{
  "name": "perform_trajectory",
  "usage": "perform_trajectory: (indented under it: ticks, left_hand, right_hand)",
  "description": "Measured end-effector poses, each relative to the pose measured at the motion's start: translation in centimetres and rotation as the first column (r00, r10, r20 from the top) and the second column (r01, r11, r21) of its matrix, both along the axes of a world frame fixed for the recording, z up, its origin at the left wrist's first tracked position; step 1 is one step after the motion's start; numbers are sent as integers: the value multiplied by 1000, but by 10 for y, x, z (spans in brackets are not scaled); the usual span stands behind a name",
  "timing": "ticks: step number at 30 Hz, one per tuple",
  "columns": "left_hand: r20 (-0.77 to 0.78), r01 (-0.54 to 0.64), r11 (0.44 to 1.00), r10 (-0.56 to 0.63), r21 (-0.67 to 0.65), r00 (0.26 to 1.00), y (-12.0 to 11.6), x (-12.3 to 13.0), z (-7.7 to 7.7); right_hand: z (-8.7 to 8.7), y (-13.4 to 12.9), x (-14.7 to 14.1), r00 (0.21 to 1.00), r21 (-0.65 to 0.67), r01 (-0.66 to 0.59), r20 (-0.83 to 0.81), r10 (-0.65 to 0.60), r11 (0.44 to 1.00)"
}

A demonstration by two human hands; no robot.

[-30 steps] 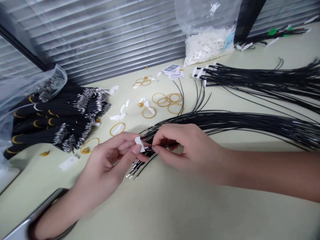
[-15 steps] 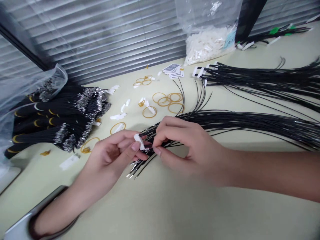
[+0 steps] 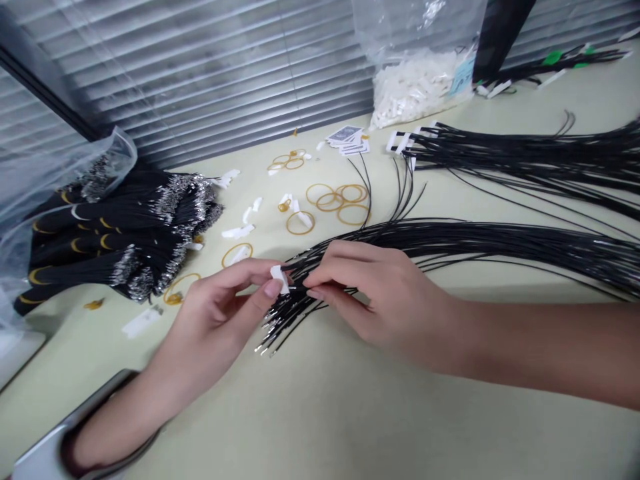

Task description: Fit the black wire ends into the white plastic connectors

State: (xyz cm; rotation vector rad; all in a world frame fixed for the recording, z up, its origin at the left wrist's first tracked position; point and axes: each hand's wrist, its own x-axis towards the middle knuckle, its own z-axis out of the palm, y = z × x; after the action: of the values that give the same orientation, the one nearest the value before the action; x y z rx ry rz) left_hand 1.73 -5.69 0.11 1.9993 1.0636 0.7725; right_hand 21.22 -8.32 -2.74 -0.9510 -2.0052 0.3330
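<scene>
Head view: my left hand point(image 3: 220, 320) pinches a white plastic connector point(image 3: 280, 279) (thumb pressed on it), my right hand point(image 3: 370, 293) pinching thin black wires point(image 3: 450, 240) just beside it.

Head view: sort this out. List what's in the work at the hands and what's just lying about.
In the work: left hand, white plastic piece, right hand, black wires.

Lying about: rubber bands, bag of white pieces, stack of cards, bundled black cables with silver ends.

Two hands point(image 3: 215, 320) point(image 3: 385, 300), one white tab point(image 3: 280, 279), four bundles of black cable point(image 3: 100, 263) point(image 3: 475, 239) point(image 3: 525, 157) point(image 3: 545, 67), two plastic bags point(image 3: 60, 193) point(image 3: 415, 40)
</scene>
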Motion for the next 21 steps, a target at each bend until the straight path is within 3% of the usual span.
perform_trajectory:
  ticks: [11, 21]
  left_hand:
    - [37, 46, 997, -44, -64, 998, 0, -2, -2]
    - [43, -2, 987, 9, -161, 999, -1, 0, 1]
  right_hand:
    - [-1, 0, 1, 998, 53, -61, -24, 62, 997]
    - [-3, 2, 2, 998, 70, -54, -36, 57, 996]
